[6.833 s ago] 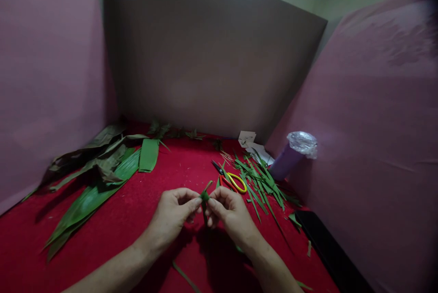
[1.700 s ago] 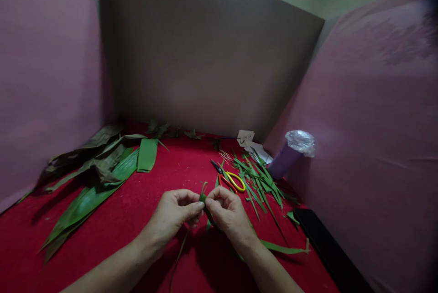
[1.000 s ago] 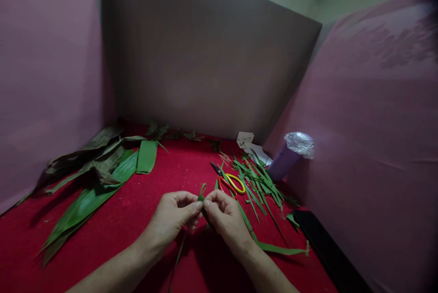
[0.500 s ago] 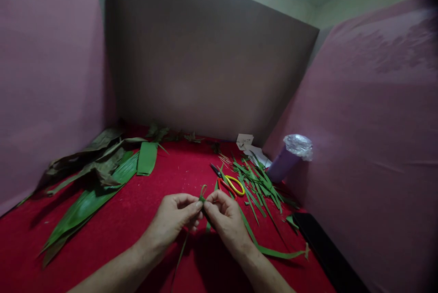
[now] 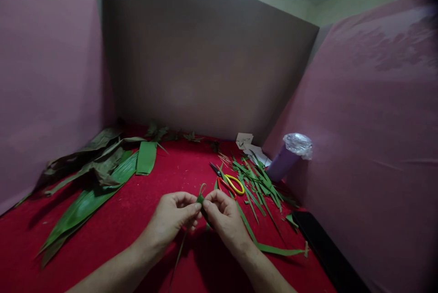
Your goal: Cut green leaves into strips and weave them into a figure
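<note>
Both hands meet at the front middle, above the red cloth. My left hand (image 5: 174, 215) pinches a small folded green leaf strip (image 5: 200, 198) between thumb and fingers. From the other side my right hand (image 5: 224, 213) grips the same piece, fingertips almost touching the left ones. A thin loop stands up from the top of the folded piece, and a narrow strand hangs down below my left hand. Just beyond the right hand lie scissors (image 5: 234, 185) with one red and one yellow handle. The lower part of the folded piece is hidden by my fingers.
Cut leaf strips (image 5: 256, 183) are heaped at the right, near white papers (image 5: 255, 154) and a purple cylinder (image 5: 283, 163) topped with clear wrap. Large green leaves (image 5: 92, 206) and dried leaves (image 5: 96, 165) lie left. A black flat object (image 5: 325, 247) borders the right side.
Slightly more of the folded green piece shows between my fingertips, and its loop has tilted a little. Both hands stay in nearly the same place.
</note>
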Tool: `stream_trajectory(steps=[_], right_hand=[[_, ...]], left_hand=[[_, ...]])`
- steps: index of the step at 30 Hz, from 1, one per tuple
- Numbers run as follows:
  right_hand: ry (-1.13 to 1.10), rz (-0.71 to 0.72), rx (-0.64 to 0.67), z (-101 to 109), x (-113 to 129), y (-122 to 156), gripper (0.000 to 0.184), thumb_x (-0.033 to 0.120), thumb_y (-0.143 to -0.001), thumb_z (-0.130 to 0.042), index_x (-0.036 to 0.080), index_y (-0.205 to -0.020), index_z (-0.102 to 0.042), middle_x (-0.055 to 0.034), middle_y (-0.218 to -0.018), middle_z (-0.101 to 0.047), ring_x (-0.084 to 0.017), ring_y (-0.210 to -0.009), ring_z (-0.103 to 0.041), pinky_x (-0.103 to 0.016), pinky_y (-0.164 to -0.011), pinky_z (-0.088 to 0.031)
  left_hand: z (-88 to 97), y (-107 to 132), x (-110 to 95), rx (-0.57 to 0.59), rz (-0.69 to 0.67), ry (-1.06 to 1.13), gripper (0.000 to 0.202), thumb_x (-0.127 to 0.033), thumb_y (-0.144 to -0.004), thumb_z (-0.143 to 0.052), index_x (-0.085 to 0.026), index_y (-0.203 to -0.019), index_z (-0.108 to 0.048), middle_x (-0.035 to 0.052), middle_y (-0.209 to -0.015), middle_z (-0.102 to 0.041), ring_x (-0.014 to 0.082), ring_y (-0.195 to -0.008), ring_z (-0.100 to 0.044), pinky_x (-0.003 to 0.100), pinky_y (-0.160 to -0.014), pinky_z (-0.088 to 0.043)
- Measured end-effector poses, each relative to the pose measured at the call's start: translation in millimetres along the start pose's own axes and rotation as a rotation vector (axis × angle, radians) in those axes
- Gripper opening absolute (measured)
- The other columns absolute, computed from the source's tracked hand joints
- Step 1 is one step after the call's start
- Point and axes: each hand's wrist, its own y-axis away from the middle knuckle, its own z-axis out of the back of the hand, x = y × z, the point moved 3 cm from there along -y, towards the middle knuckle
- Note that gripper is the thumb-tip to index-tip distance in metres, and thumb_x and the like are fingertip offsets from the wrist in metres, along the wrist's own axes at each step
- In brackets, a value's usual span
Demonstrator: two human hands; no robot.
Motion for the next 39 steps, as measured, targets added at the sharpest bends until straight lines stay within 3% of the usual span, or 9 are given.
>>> stream_trajectory(steps=[5,14,22,39], right_hand=[[-0.068,-0.067,0.020,-0.9,1.6,0.8,0.024,0.036,-0.080,-0.054,0.019,-0.066,-0.046,0.0091,-0.048,-0.036,-0.005,-0.039,-0.025,-0.018,-0.038,-0.020],[-0.004,0.003,0.009,3.9,-1.2,0.9,0.019,0.031,-0.079,-0.057,0.017,-0.069,-0.048,0.0079,-0.050,-0.040,-0.006,-0.044,-0.029,-0.018,-0.042,-0.021],[-0.009,-0.002,0.027,-0.2,6.1,2.3,0.018,0.029,-0.075,-0.057,0.017,-0.066,-0.047,0.0083,-0.050,-0.038,-0.006,-0.044,-0.027,-0.018,-0.042,-0.021],[0.005,-0.003,0.003,1.2,0.0,2.0,0.016,0.027,-0.079,-0.054,0.018,-0.068,-0.048,0.0073,-0.053,-0.039,-0.007,-0.046,-0.030,-0.018,-0.043,-0.024]], left_hand=[[1.5,1.1,0.1,0.000,0.043,0.022,0.024,-0.030,-0.059,-0.074,-0.012,-0.064,-0.060,0.0016,-0.055,-0.064,0.0090,-0.043,-0.053,0.022,-0.048,-0.045],[0.6,0.6,0.5,0.067,0.010,0.023,0.023,-0.031,-0.062,-0.073,-0.011,-0.065,-0.061,-0.0002,-0.055,-0.062,0.0080,-0.045,-0.052,0.021,-0.048,-0.043],[-0.1,0.8,-0.4,0.030,-0.005,-0.019,0.028,-0.034,-0.059,-0.075,-0.013,-0.056,-0.056,-0.0040,-0.044,-0.054,0.0072,-0.038,-0.046,0.020,-0.041,-0.038],[-1.7,2.4,-1.6,0.027,0.012,-0.048,0.025,-0.036,-0.064,-0.070,-0.013,-0.062,-0.059,0.0003,-0.053,-0.062,0.0088,-0.043,-0.051,0.022,-0.047,-0.042]])
